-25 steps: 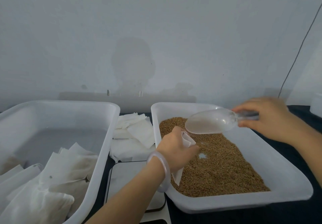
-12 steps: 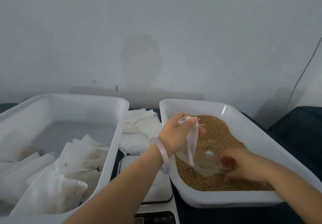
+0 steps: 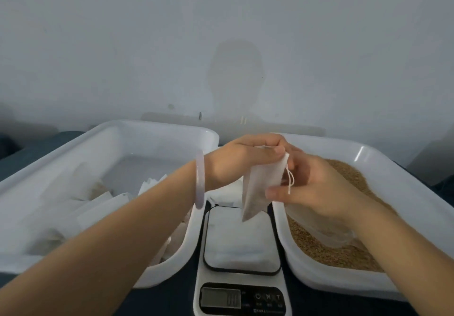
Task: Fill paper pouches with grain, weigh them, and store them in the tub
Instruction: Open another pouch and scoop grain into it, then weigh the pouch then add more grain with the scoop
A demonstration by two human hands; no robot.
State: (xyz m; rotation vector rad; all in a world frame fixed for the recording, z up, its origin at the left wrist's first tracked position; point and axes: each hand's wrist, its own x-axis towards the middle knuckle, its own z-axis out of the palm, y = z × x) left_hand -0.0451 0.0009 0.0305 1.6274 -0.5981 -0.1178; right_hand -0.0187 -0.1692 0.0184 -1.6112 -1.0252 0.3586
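Observation:
My left hand [image 3: 245, 158] pinches the top of a white paper pouch [image 3: 258, 188], which hangs above the scale [image 3: 240, 244] with dark grain showing in its lower corner. My right hand [image 3: 319, 188] meets it from the right, thumb and fingers at the pouch's edge and its white drawstring [image 3: 290, 180]. The clear plastic scoop [image 3: 329, 234] lies on the grain [image 3: 356, 180] in the right tub [image 3: 368, 153], under my right wrist. The left tub [image 3: 159, 129] holds several filled pouches [image 3: 98, 207].
A stack of flat empty pouches [image 3: 222, 192] lies between the tubs, behind the scale. The scale's display [image 3: 219, 297] and buttons face me at the front edge. A grey wall stands close behind both tubs. The table is dark.
My right hand let go of the scoop, which now rests in the grain, and rose to the pouch. My left hand moved the pouch left, from over the grain to over the scale.

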